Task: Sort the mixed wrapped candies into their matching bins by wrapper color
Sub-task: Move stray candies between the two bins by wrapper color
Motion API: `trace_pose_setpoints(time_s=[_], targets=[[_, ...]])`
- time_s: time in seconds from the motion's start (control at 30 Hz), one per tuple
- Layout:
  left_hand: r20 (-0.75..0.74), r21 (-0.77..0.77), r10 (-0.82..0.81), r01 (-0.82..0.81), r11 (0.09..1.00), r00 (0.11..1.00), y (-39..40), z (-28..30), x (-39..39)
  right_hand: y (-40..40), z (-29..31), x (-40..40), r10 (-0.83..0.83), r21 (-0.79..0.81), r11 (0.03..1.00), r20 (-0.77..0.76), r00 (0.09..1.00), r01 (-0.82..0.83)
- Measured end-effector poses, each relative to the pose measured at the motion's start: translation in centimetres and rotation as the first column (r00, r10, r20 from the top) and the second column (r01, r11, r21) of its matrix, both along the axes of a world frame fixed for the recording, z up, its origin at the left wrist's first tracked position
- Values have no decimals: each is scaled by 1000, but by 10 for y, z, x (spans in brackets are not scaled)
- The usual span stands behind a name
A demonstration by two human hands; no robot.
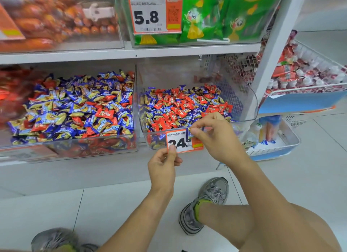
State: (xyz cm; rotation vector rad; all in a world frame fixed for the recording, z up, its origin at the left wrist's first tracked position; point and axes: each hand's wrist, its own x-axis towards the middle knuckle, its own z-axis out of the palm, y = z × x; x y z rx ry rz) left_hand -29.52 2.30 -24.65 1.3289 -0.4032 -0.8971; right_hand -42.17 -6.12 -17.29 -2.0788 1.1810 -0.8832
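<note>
On the shop shelf's right bin [242,109], both hands, left [164,169] and right [212,137], pinch the price tag [181,142]

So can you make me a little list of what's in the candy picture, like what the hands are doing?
left bin: mostly blue-and-gold candies, some red ones mixed in
right bin: red and blue candies mixed
price tag: on the right bin's front, orange border
left hand: pinches the tag's bottom edge
right hand: fingers pinched at the tag's top right corner
sorting: not finished
</note>
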Motion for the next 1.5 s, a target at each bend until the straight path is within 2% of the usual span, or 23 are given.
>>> trace_pose_setpoints(time_s=[0.1,0.2,0.27,0.33,0.4,0.43,0.47,0.5,0.53,0.63,0.67,0.73,0.8,0.87,0.9,0.93,1.0,1.1,1.2,1.27,1.33,1.43,1.5], targets=[[34,2,3,-3,1000,999,4,1,8,-1,3,3,-61,6,998,-24,998,61],[44,12,-17,16,1000,999,7,2,12,-4,9,4,-55,44,997,-45,997,57],[49,40,-39,37,998,998,8,6,15,-9,16,6,-61,49,997,-6,998,62],[85,127,-89,78,989,992,10,10,23,-20,26,9,-69,52,996,49,996,66],[214,330,-246,167,929,945,13,16,38,-35,31,11,-74,57,996,45,996,71],[325,484,-406,218,847,854,16,23,47,-45,32,12,-74,58,996,9,997,73],[411,626,-574,239,743,708,18,35,55,-56,33,12,-69,62,995,-50,996,72],[459,693,-672,239,680,581,19,51,61,-67,33,12,-56,71,995,-133,990,66],[498,683,-691,253,685,524,16,69,65,-78,33,12,-31,86,995,-231,972,52],[689,379,-488,307,873,536,-10,112,66,-107,27,7,64,170,985,-441,895,13],[770,306,-418,296,905,482,-26,119,67,-114,24,4,76,182,983,-474,877,13],[876,301,-396,330,895,277,-64,120,72,-123,17,-1,55,155,988,-495,867,26],[833,516,-553,383,766,-17,-99,113,77,-125,12,-3,-9,91,994,-472,881,58],[633,772,-709,328,545,-311,-126,100,81,-123,10,-6,-48,46,996,-402,914,72],[532,847,-747,274,456,-399,-134,94,83,-122,9,-7,-30,49,997,-385,923,53],[480,877,-759,247,411,-440,-140,89,86,-120,9,-7,9,79,997,-380,925,23],[472,881,-768,264,393,-434,-148,83,94,-115,9,-5,93,174,984,-353,931,-33],[525,849,-756,303,433,-392,-154,88,102,-114,6,-1,152,282,956,-245,958,-79],[572,817,-734,325,476,-366,-156,97,101,-117,5,-3,141,279,959,-356,924,-38],[581,806,-751,351,477,-315,-158,102,103,-118,6,-6,160,292,956,-487,859,-12],[576,794,-780,395,463,-243,-157,110,106,-118,8,-6,187,348,938,-538,822,14],[509,763,-855,512,395,-100,-153,120,104,-119,11,-1,227,388,922,-555,800,8],[476,746,-879,546,381,-38,-150,121,101,-121,10,0,242,398,917,-514,823,-21]])
